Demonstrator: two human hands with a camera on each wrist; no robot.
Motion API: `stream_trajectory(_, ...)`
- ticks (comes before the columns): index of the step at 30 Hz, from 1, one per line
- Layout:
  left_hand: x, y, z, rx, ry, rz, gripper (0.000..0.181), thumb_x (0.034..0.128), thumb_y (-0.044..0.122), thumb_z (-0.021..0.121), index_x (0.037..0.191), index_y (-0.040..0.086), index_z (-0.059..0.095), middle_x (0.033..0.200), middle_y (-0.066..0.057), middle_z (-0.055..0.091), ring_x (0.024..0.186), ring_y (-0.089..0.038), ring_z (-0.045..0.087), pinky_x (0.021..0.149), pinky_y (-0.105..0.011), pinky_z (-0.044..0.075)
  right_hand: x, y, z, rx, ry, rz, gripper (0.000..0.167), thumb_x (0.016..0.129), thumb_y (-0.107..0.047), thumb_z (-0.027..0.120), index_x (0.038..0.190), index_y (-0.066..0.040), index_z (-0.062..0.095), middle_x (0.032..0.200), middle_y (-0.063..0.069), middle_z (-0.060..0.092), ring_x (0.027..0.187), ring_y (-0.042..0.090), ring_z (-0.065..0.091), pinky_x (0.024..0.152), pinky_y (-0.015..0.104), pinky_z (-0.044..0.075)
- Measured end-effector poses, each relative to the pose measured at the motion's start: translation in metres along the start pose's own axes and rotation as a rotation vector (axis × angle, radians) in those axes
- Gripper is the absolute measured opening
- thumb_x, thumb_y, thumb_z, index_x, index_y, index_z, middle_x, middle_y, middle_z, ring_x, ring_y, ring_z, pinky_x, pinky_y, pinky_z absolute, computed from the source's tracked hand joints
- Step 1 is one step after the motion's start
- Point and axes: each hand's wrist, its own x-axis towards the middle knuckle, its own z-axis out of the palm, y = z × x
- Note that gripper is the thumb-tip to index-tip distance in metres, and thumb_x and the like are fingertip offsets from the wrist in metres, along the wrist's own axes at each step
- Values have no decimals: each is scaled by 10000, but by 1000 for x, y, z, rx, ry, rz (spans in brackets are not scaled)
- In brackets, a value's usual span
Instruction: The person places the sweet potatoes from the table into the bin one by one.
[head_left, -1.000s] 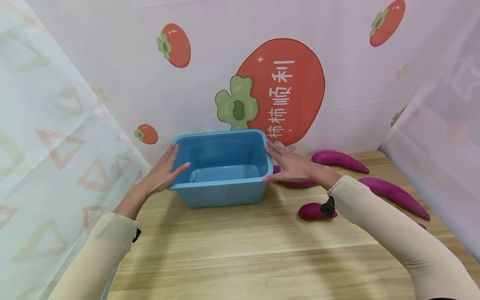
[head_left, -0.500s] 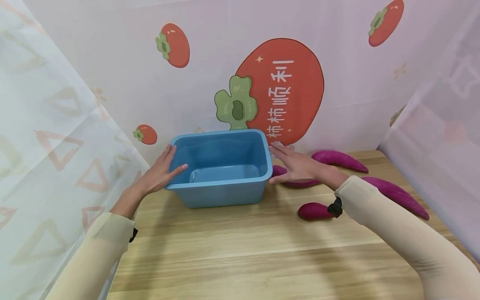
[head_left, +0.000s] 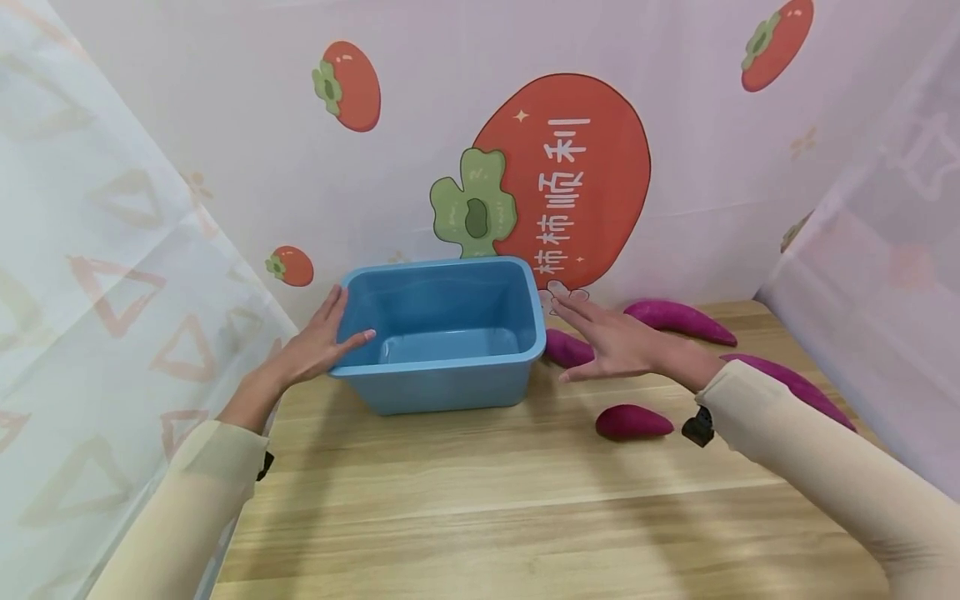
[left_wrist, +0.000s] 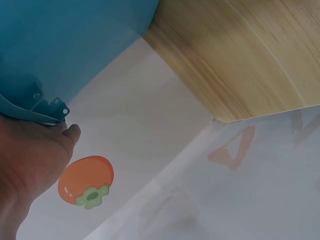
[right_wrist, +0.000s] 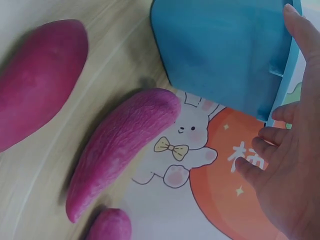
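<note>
A blue plastic bin (head_left: pixel 442 390) stands upright on the wooden table against the back wall, with nothing inside it. My left hand (head_left: pixel 311 343) rests on the bin's left rim, its fingers along the edge and its thumb extended over the inside. To the bin's right, my right hand (head_left: pixel 622 343) is held off the rim with spread fingers and holds nothing. Beneath and behind that hand lies a purple sweet potato (head_left: pixel 567 348), partly hidden by it. A smaller sweet potato (head_left: pixel 633 422) lies nearer on the table.
Another sweet potato (head_left: pixel 678 320) lies by the back wall, and a long one (head_left: pixel 798 387) is partly covered by my right sleeve. White printed sheets (head_left: pixel 405 150) wall in the back and both sides. The wooden table (head_left: pixel 465 500) extends in front of the bin.
My right hand has left the bin's right rim and moved right, uncovering more of the small sweet potato. The left hand has shifted slightly left on its rim; the bin stays put.
</note>
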Motion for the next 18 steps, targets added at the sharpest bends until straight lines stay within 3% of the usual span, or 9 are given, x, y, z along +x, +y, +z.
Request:
stream_trajectory(4,-1,-3,1,-11,-1,6,1047,1036,643,491,1689,84,-108,1768,-123,-174,1629,-434,-45,1218,-761,149,-8,0,1,-28,-24,25,1174,843,-706,756,1689,-74,244,1735,195,240,1569,444,296,1083,686,473)
stream_trajectory(18,-2,-3,1,-11,7,14,1042,1037,645,497,1692,103,-105,1771,-109,-172,1633,-426,-23,1217,-755,175,-33,2,3,-30,-61,30,1140,862,-718,719,1686,-78,260,1745,172,232,1567,443,304,1146,687,408)
